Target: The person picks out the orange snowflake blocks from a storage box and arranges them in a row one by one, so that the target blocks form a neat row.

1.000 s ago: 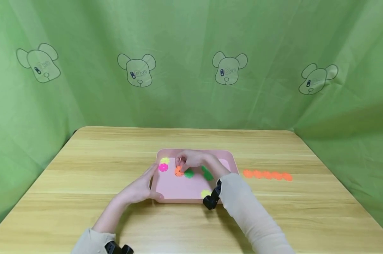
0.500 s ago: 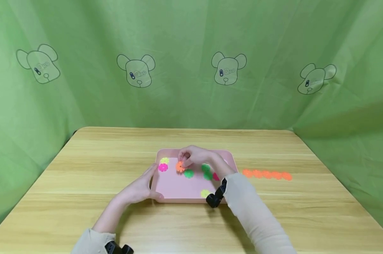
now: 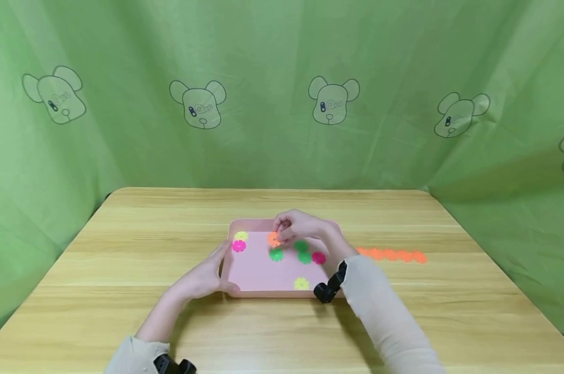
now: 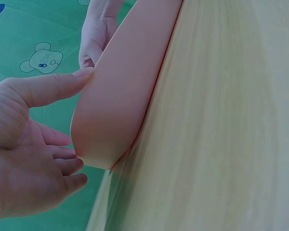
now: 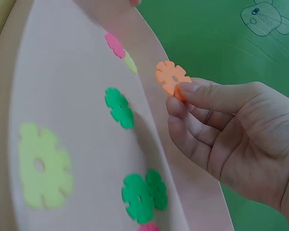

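Between thumb and fingertips my right hand (image 3: pixel 302 225) pinches an orange snowflake disc (image 5: pixel 172 78), a flat round piece with notched edges and a hole in its middle. It is held above the far part of a pink tray (image 3: pixel 263 278). My left hand (image 3: pixel 202 276) spans the tray's left side, thumb at the near corner and fingers along the rim. In the left wrist view, the thumb touches the tray wall (image 4: pixel 125 82). Green discs (image 5: pixel 119 108), pink discs (image 3: pixel 318 258) and yellow discs (image 3: pixel 301 283) lie scattered in the tray.
Right of the tray, a row of orange discs (image 3: pixel 391 255) lies on the wooden table (image 3: pixel 169 218), joined or overlapping end to end. Behind the table hangs a green curtain (image 3: pixel 267 156) printed with bear heads. Each wrist carries a black camera (image 3: pixel 329 285).
My right hand has lifted the orange disc from the tray floor and carried it a little right and away, uncovering green and pink discs. The left hand stays at the tray's side.
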The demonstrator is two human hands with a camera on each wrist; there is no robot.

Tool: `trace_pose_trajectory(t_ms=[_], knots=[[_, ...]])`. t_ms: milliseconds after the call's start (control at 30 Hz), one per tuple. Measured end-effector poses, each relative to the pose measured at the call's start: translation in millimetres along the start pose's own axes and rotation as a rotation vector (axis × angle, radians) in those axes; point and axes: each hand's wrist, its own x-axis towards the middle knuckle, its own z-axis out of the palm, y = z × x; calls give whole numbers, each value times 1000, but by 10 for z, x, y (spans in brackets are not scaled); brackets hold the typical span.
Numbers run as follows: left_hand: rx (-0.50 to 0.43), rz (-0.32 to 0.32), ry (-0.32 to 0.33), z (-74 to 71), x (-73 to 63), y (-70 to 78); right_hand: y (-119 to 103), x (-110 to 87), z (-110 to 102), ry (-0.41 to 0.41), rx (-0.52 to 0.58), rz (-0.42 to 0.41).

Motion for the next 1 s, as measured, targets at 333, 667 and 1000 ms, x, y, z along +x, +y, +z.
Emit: trace_pose_trajectory(t_ms=[333, 667, 1000], knots=[[-9, -15, -2, 8, -5, 22, 134, -235, -168, 22, 41, -52], [-13, -17, 2, 9, -11, 34, 239, -575, -355, 122, 21, -54], [-13, -13, 3, 17, -12, 30, 445, -978, -585, 197, 83, -39]])
